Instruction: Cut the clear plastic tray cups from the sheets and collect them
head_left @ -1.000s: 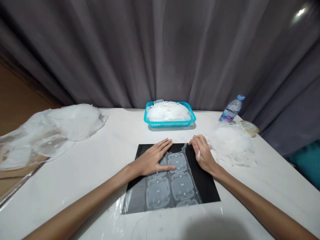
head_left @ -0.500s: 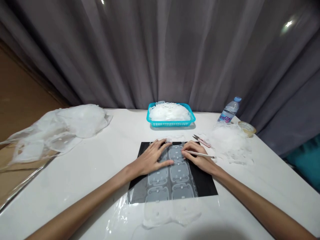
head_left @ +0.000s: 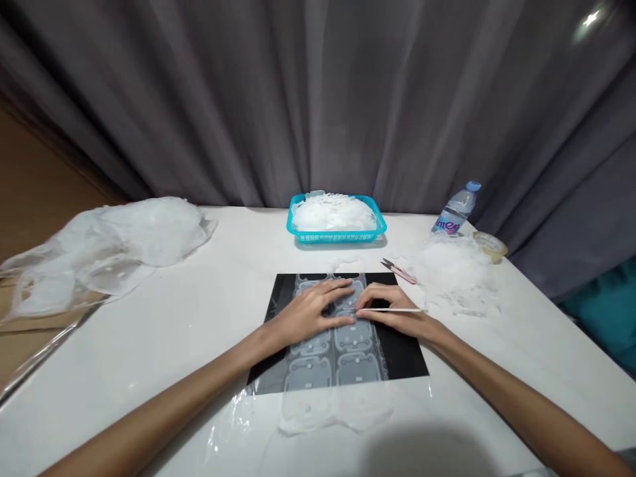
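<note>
A translucent molded sheet with rows of rounded rectangular shapes lies over a black rectangular mat. My left hand rests flat on the sheet, fingers stretched out toward the right. Close beside its fingertips, my right hand pinches a thin white pen-like tool near one end. The tool lies almost level, pointing left, and its tip meets the sheet between two shapes; the tip itself is mostly hidden by my fingers. The near end of the sheet extends past the mat onto the white table.
A turquoise basket of white pieces stands at the back. Pink-handled thread snips, a heap of white scraps, a water bottle and a tape roll are at right. A bag of white material lies at left.
My left hand has slid right and slightly down the sheet. My right hand has shifted a little left, bringing the tool's tip lower, and the tool lies more level. The view has tilted slightly.
</note>
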Motion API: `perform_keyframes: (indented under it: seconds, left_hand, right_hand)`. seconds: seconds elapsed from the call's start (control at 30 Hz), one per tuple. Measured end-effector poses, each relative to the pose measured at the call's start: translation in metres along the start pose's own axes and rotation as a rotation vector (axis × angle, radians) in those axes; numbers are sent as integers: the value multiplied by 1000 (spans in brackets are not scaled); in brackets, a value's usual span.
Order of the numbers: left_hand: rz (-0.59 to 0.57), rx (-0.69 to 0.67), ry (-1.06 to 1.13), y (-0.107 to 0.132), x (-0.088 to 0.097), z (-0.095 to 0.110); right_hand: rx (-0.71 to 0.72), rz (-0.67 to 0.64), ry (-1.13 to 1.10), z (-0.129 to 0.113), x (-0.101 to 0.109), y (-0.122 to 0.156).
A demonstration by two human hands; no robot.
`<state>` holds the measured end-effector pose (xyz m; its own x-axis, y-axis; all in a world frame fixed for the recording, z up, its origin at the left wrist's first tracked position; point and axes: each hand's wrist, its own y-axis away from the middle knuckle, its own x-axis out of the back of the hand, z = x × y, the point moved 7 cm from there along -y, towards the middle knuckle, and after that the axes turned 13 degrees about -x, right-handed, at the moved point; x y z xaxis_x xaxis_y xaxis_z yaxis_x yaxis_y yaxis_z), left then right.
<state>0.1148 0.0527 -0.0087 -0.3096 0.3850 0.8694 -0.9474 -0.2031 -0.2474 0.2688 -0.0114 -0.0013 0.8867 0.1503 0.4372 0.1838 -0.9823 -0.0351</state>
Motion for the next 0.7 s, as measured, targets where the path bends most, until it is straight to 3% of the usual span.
perform_keyframes:
  seconds: [0.23, 0.5, 0.7]
  left_hand:
    - [20, -8, -8, 0, -1, 1]
    - [42, 6, 19, 0, -1, 0]
    - [39, 20, 33, 3, -5, -2]
  right_hand:
    - [59, 14, 63, 1, -2, 3]
    - [200, 40, 286, -10, -10, 9]
    - [222, 107, 398, -8, -11, 14]
